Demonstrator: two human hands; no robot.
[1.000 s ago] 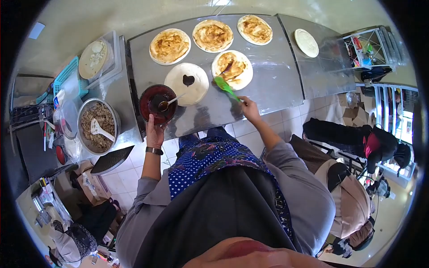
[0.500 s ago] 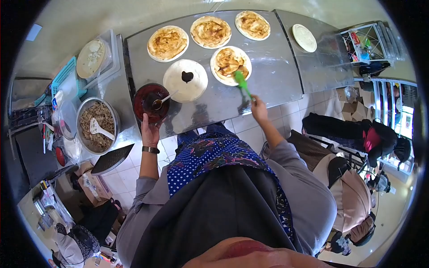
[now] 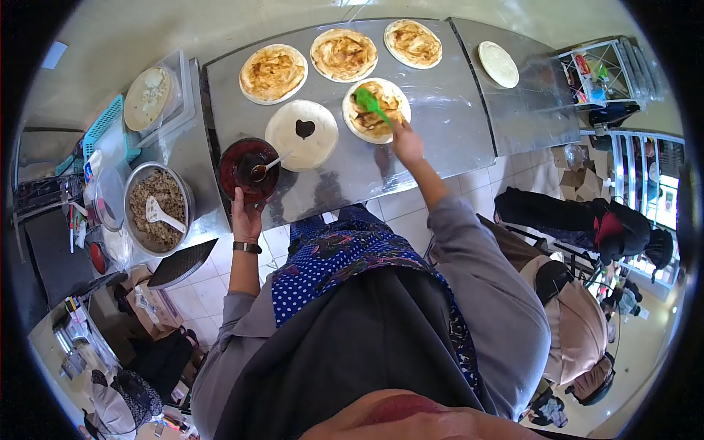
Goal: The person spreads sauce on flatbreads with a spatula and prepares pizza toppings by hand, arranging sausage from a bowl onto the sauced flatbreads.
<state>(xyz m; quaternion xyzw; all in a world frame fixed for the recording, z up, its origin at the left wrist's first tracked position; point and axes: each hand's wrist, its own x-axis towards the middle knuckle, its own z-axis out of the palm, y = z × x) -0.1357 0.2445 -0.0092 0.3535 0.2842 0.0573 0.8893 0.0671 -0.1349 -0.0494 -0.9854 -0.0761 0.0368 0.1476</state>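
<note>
My right hand (image 3: 408,144) grips a green basting brush (image 3: 370,104) by its handle. Its head rests on the upper left of a round flat dough (image 3: 392,92) smeared with brown sauce. At the table's front left, my left hand (image 3: 248,218) is closed on the near rim of a dark red bowl (image 3: 229,167). A spoon (image 3: 279,160) stands in the bowl's dark sauce. Just right of the bowl lies a pale dough round (image 3: 312,150) with one dark pool of sauce (image 3: 305,129) at its centre.
Sauce-coated dough rounds (image 3: 273,73) line the back of the metal table (image 3: 440,132). One plain round (image 3: 499,64) lies on the right-hand table. At left stand a metal bowl of crumbly filling (image 3: 150,194) with a white spatula (image 3: 166,216) and a turquoise basket (image 3: 105,125).
The brush has swept from the lower right edge of the dough to its upper left. My right hand has moved left and away from me; my left hand stays on the bowl.
</note>
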